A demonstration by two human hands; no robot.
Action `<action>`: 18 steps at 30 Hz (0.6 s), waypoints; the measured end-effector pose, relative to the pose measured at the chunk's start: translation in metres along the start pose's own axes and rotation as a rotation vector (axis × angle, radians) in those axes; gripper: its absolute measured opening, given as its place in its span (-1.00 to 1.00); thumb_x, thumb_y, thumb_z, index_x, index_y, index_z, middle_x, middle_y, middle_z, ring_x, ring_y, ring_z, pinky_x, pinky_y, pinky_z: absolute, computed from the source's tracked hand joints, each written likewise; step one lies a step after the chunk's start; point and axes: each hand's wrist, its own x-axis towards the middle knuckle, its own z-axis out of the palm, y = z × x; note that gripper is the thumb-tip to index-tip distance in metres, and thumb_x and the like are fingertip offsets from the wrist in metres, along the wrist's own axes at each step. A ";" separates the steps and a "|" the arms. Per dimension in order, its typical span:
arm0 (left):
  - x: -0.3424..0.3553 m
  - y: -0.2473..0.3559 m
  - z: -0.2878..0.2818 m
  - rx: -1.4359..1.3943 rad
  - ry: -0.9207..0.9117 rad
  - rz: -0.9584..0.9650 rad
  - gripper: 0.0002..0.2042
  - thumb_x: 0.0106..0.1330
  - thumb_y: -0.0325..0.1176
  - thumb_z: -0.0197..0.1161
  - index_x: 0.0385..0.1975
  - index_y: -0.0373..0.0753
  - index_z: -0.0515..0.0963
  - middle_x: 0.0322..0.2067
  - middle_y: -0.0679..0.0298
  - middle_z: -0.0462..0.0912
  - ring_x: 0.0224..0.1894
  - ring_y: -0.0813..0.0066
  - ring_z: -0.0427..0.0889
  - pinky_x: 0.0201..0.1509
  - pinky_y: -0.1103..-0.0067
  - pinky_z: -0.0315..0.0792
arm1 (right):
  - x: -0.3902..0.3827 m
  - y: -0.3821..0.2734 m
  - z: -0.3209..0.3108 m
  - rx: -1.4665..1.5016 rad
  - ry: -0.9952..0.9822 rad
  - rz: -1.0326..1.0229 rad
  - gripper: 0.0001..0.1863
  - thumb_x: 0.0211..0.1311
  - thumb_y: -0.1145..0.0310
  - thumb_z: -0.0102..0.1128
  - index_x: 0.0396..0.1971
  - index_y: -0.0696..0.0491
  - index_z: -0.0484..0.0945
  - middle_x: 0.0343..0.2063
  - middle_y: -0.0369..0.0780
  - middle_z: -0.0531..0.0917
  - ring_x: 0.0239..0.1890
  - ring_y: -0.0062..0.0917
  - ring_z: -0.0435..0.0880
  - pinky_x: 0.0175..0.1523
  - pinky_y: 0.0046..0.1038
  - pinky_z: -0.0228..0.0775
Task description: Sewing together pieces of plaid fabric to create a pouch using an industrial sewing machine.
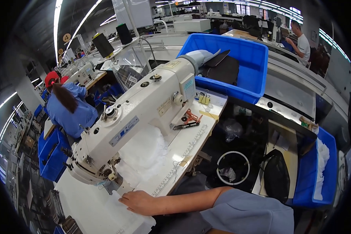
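My right hand [138, 202] lies palm down on a white cloth [115, 201] at the front of a white sewing machine [144, 97]. Its fingers are laid on the cloth, close to the presser foot and needle area, and do not grip it. The needle itself is hidden by the machine head. Behind the needle area, under the machine's arm, more white cloth [142, 156] is bunched up. At the lower edge a sliver of bare skin shows under my grey sleeve; my left hand is out of sight.
Orange-handled snips [189, 120] lie on the white machine table [82, 210]. Beyond the machine, a blue bin [257, 74] holds dark pieces. Another blue bin [331, 167] with white cloth stands right. Thread cones [102, 45] stand above. A co-worker in blue [68, 107] sits left; another person [302, 45] is far right.
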 end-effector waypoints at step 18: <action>0.037 -0.085 0.010 -0.159 0.106 -0.232 -0.82 0.12 -0.35 0.48 -0.35 -0.28 0.70 -0.39 0.10 0.73 -0.44 0.26 0.67 -0.32 0.38 0.51 | -0.006 -0.006 -0.003 0.012 -0.025 -0.056 -0.52 0.17 0.38 0.30 0.11 0.13 0.50 -0.07 -0.10 0.60 -0.02 -0.18 0.63 0.03 -0.19 0.52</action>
